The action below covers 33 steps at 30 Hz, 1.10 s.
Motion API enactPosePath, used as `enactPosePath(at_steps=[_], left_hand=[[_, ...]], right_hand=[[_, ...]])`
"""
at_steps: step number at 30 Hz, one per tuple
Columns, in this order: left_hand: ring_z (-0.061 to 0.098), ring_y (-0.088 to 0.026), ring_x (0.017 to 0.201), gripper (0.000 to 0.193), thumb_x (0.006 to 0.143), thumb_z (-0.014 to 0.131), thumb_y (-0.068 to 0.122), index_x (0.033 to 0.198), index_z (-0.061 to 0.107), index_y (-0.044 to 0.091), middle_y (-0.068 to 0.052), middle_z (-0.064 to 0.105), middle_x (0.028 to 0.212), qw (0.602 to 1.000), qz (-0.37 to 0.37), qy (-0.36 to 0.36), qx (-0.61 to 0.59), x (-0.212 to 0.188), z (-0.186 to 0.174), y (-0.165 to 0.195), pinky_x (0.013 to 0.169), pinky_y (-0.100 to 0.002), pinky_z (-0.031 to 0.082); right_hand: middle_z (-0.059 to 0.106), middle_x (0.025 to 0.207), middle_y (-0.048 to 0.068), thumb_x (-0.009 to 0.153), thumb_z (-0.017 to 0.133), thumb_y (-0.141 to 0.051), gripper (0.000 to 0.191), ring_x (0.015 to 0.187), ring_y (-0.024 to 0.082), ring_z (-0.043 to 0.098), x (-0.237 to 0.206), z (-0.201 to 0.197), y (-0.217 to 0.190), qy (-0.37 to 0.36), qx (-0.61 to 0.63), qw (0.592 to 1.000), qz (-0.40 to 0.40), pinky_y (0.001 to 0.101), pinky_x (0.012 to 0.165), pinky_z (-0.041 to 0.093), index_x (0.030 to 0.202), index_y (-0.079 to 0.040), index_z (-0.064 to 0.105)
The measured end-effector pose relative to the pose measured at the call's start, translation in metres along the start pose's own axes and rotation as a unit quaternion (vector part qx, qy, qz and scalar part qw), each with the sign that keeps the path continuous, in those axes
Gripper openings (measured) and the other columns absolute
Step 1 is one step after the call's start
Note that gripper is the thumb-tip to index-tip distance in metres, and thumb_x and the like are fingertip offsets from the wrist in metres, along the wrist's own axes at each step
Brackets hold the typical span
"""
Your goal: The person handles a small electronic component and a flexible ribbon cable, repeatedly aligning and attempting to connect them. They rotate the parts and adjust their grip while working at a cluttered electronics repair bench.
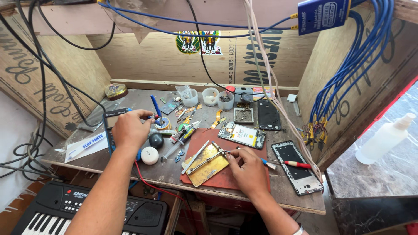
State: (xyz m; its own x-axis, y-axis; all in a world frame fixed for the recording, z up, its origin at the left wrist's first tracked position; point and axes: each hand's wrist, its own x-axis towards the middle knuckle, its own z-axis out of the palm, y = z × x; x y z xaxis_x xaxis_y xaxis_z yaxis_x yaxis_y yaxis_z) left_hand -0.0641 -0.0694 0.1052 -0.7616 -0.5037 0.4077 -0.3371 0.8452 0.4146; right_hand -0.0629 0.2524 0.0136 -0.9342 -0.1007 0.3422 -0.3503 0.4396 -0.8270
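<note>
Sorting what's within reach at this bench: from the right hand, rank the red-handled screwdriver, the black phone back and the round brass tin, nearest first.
From the right hand:
1. Red-handled screwdriver, just right of it.
2. Black phone back, farther back on the bench.
3. Round brass tin, far-left back corner.

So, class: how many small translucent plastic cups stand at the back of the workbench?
3, in a row at the back: left cup, middle cup, and right cup holding dark bits. Clutter may hide others.
</note>
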Motion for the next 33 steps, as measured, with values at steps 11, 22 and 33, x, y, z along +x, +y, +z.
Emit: enactPosePath(at_steps=[11, 22, 33], left_hand=[[0.074, -0.03, 0.091, 0.022, 0.084, 0.08, 0.031, 0.105, 0.082, 0.029, -0.003, 0.079, 0.098, 0.999, -0.018, 0.017, 0.036, 0.006, 0.002, -0.004, 0.077, -0.044, 0.059], [0.071, -0.032, 0.101, 0.027, 0.086, 0.077, 0.027, 0.113, 0.081, 0.026, -0.006, 0.076, 0.112, 0.996, 0.018, 0.049, 0.066, 0.004, 0.006, -0.014, 0.084, -0.044, 0.057], [0.067, -0.032, 0.106, 0.031, 0.082, 0.081, 0.029, 0.11, 0.075, 0.016, -0.012, 0.069, 0.119, 0.971, 0.168, 0.165, 0.035, -0.023, 0.004, 0.029, 0.08, -0.045, 0.055]], right_hand=[[0.071, 0.085, 0.007, 0.085, 0.074, -0.019, 0.018, 0.068, 0.019, 0.067, 0.001, 0.001, 0.001, -0.013, -0.001, 1.0, -0.013, 0.0339, 0.064, 0.053, 0.094, -0.003, 0.076], [0.071, 0.084, 0.007, 0.085, 0.075, -0.018, 0.017, 0.068, 0.019, 0.067, 0.001, -0.001, -0.001, -0.014, 0.006, 1.0, -0.014, 0.0337, 0.062, 0.053, 0.092, -0.003, 0.076], [0.07, 0.083, 0.005, 0.086, 0.074, -0.019, 0.015, 0.065, 0.018, 0.067, 0.001, -0.004, -0.004, -0.024, 0.016, 1.0, 0.005, 0.0321, 0.06, 0.052, 0.092, -0.005, 0.076]])
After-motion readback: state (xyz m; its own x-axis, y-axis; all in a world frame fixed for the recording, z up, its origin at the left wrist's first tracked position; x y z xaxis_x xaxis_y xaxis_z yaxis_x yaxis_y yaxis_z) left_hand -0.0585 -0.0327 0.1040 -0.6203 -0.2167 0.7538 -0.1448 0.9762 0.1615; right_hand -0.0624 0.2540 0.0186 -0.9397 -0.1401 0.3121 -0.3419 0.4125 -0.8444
